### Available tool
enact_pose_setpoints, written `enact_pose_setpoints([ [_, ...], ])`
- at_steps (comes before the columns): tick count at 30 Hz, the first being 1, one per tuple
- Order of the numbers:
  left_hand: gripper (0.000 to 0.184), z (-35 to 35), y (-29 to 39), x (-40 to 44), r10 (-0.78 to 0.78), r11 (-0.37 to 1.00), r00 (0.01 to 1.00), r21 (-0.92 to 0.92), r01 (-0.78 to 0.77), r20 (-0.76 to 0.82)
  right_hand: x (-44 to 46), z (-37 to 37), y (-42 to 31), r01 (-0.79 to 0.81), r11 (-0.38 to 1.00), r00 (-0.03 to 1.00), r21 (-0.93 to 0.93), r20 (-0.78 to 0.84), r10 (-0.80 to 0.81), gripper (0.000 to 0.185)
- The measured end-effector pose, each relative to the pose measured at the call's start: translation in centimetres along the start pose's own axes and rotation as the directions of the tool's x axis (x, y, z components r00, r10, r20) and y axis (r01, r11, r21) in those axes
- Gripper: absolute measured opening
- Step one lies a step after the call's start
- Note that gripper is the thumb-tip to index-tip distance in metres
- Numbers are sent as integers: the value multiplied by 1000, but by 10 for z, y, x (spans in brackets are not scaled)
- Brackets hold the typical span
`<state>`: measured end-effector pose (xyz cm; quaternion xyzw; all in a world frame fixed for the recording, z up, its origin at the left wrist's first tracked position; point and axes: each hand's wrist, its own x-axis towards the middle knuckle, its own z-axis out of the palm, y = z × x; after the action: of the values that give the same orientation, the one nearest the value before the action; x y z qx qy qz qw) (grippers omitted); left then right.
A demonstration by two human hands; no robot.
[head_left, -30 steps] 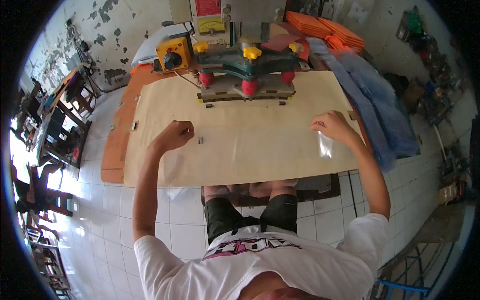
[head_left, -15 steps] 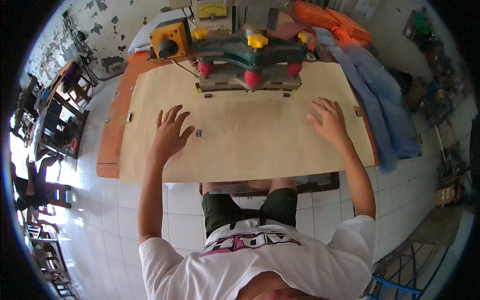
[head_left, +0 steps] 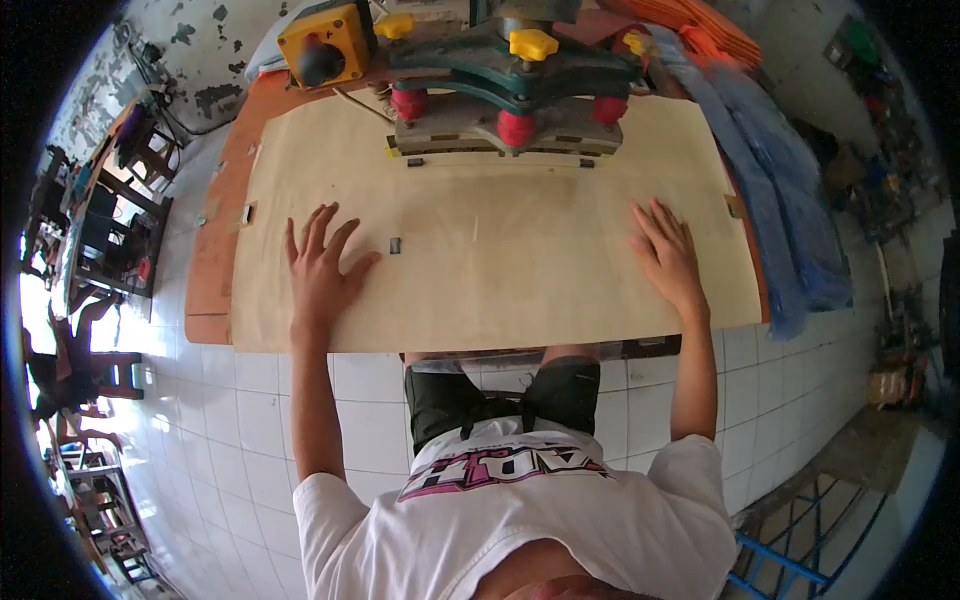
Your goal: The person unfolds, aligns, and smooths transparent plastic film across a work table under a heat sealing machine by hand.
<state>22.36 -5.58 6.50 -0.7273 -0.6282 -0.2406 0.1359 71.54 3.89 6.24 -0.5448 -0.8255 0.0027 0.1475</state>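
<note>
My left hand (head_left: 322, 262) lies palm down with spread fingers on the left part of a pale yellow board (head_left: 480, 290), holding nothing. On the right part of the board rests my right hand (head_left: 668, 254), fingers stretched out and nothing in it. A small dark marker (head_left: 395, 245) sits just right of my left hand. Beyond both hands, a green press head (head_left: 500, 75) with red knobs and a yellow star knob (head_left: 533, 44) stands over the board's far edge. A clear sheet may lie on the board; I cannot tell.
A yellow control box (head_left: 325, 48) with a black knob stands at the back left. Blue plastic film (head_left: 775, 200) hangs along the board's right side, below stacked orange material (head_left: 705, 25). A blue metal frame (head_left: 790, 565) stands at the lower right.
Both hands have opened from closed poses and now lie flatter on the board. The shiny clear film seen under my right hand no longer shows. The view has tilted downward.
</note>
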Motion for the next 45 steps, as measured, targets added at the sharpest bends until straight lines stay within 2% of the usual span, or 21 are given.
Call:
enact_pose_setpoints([
  [4, 54, -20, -4, -7, -133, 984, 990, 115, 137, -42, -22, -3, -9, -62, 998, 998, -15, 13, 62, 53],
  [6, 57, -23, -20, -13, -314, 943, 949, -107, 314, 14, -27, -3, -11, -74, 997, 997, -33, 9, 74, 52],
  [8, 60, -24, -38, -16, -327, 932, 945, -171, 319, -19, -30, -2, -14, -101, 995, 995, -9, -2, 101, 49],
  [10, 62, -29, -57, -14, -497, 788, 853, -328, 521, 160, -28, -4, -15, -103, 995, 995, 3, -14, 103, 49],
  [14, 43, -59, -61, 6, -351, 932, 923, -150, 329, -156, -29, -3, -15, -114, 993, 993, 12, -36, 114, 50],
  [16, 28, -66, -74, 13, -83, 958, 922, 225, 178, -379, -29, -3, -15, -117, 993, 993, 21, -34, 117, 50],
  [20, 38, -68, -98, 7, -139, 833, 914, 454, 316, -382, -30, -2, -12, -104, 994, 993, 30, -49, 105, 50],
  [21, 52, -70, -92, 5, -301, 758, 914, 513, 403, -274, -30, -1, -12, -108, 994, 993, 34, -52, 110, 50],
  [24, 61, -74, -56, -9, -295, 793, 949, 526, 309, -113, -29, 0, -11, -116, 993, 991, 31, -64, 118, 50],
  [26, 63, -88, -1, 1, -245, 969, 947, 29, 244, 209, -29, 0, -11, -110, 993, 992, 45, -59, 113, 49],
  [27, 63, -90, 37, 7, -82, 976, 936, -164, 146, 343, -30, -1, -11, -106, 994, 993, 37, -55, 108, 49],
  [28, 58, -94, 78, 16, 147, 936, 879, -351, 25, 453, -30, 0, -11, -111, 993, 993, 41, -46, 113, 49],
  [30, 46, -81, 145, 27, 708, 614, 645, -702, -361, 288, -27, 0, -10, -101, 994, 994, 36, -40, 102, 48],
  [32, 33, -79, 213, 36, 852, 297, 524, -834, -464, 11, -27, 2, -9, -102, 994, 993, 36, -50, 103, 48],
  [33, 31, -87, 242, 44, 921, 211, 387, -787, -580, -38, -28, 3, -9, -99, 995, 994, 31, -47, 101, 48],
  [34, 27, -93, 273, 50, 880, -13, 367, -787, -617, -302, -29, 4, -8, -90, 995, 994, 41, -59, 92, 49],
  [35, 19, -93, 312, 44, 713, -299, 493, -852, -430, -499, -28, 3, -6, -78, 996, 994, 49, -73, 81, 49],
  [36, 28, -102, 356, 35, 675, -415, 417, -781, -467, -608, -28, 3, -6, -73, 997, 995, 41, -71, 76, 49],
  [37, 30, -136, 369, 42, 855, -391, 144, -802, -451, -498, -28, 3, -7, -74, 997, 994, 37, -72, 76, 49],
  [38, 24, -147, 398, 33, 795, -538, -37, -677, -503, -605, -28, 3, -8, -76, 997, 994, 33, -77, 79, 49],
  [45, 40, -198, 448, -18, 742, -667, -177, -683, -299, -647, -28, 4, -8, -77, 996, 996, 42, -52, 79, 49],
])
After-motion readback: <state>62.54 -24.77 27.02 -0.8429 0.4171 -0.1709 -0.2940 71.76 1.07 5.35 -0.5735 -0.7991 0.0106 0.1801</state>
